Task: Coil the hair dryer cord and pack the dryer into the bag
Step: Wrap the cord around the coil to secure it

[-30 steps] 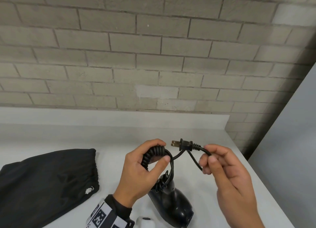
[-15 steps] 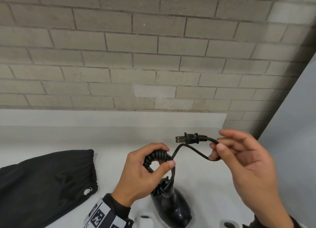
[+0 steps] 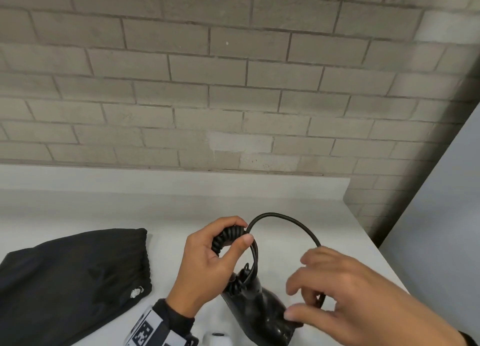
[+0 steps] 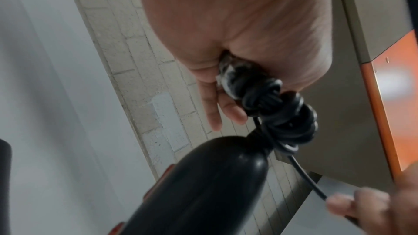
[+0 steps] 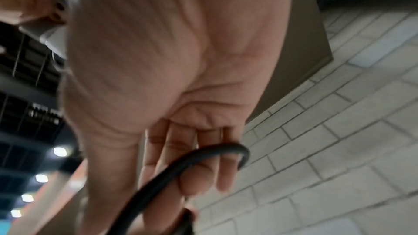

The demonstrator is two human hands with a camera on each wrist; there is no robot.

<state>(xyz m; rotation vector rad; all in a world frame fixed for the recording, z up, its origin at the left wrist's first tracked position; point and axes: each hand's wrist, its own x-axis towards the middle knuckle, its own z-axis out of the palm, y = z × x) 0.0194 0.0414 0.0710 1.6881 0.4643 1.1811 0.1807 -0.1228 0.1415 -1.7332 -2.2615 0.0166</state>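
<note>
My left hand (image 3: 240, 232) grips a tight bundle of coiled black cord (image 3: 224, 239) above the white table (image 3: 130, 210). The black hair dryer (image 3: 262, 312) hangs or stands just below that bundle, handle end up. A free loop of cord (image 3: 285, 219) arcs up and right, then runs down into my right hand (image 3: 298, 303), which pinches it near the dryer's body. The plug is hidden. In the left wrist view the cord bundle (image 4: 282, 113) sits under my left hand's fingers (image 4: 217, 113), above the dryer (image 4: 203, 185). In the right wrist view the cord (image 5: 181, 163) crosses my fingers (image 5: 203, 183).
A black drawstring bag (image 3: 72, 280) lies flat on the table at the left, its mouth toward the dryer. A brick wall (image 3: 233, 86) backs the table. The table's right edge (image 3: 376, 244) runs close to my right hand, with a grey panel (image 3: 441, 216) beyond.
My right hand has swung down and toward me with the cord's end, from beside the left hand to next to the dryer. The plug is no longer visible. The left hand kept its grip.
</note>
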